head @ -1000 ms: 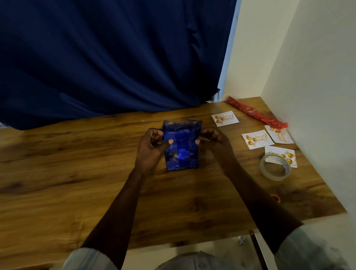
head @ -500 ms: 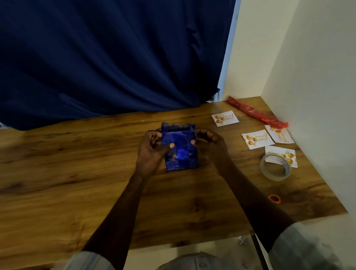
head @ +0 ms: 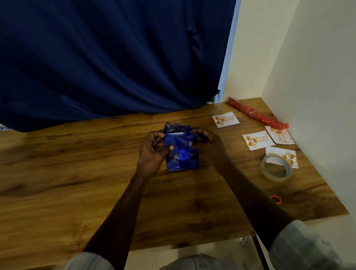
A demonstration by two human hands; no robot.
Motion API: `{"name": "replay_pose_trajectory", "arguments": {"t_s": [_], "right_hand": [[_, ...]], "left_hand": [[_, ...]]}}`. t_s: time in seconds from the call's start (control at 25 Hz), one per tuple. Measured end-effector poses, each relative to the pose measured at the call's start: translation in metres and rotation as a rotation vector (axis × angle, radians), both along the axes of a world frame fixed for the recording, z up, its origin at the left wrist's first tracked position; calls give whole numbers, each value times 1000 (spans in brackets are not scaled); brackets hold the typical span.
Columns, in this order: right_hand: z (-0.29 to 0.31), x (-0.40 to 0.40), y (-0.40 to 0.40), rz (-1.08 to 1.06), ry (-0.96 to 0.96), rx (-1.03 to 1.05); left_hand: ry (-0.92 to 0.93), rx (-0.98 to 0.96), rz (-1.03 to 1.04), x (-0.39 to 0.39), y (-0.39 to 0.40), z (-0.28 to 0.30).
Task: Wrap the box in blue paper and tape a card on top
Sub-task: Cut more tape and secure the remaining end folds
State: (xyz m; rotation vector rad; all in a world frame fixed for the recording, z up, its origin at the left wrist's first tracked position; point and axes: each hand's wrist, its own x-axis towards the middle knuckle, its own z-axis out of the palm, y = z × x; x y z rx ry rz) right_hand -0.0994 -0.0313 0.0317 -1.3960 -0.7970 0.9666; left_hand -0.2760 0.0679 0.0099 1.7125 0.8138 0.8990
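Blue-papered box [head: 182, 154] sat mid-frame on the table [head: 69, 187], left hand [head: 153, 156] and right hand [head: 211, 147] pinching its sides, probably to keep loose folds shut till tape went on.

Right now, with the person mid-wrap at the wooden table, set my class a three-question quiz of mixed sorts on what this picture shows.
1. True or false: both hands, the left hand and the right hand, grip the blue-wrapped box.
2. Which thing does the tape roll partly overlap? A) the red roll B) a card C) the orange ring
3. Fill in: the number of cards lying on the table is ____.

Key
1. True: one hand holds each side.
2. B: the roll lies over the nearest card's edge.
3. Four, all to the right of the box; none is on it yet.
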Motion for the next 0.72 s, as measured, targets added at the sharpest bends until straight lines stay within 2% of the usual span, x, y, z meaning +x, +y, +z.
{"name": "replay_pose_trajectory", "arguments": {"t_s": [0.28,0.4,0.52,0.72], "right_hand": [[-3,0,5,88,-138,-41],[0,-2,1,58,-4,-5],[2,-4,-2,-67,62,52],[3,-8,2,-97,10,-28]], "left_hand": [[34,27,-18,2,-1,0],[42,7,-1,2,3,-2],[18,-22,23,3,4,-4],[-24,-29,56,7,-2,-1]]}}
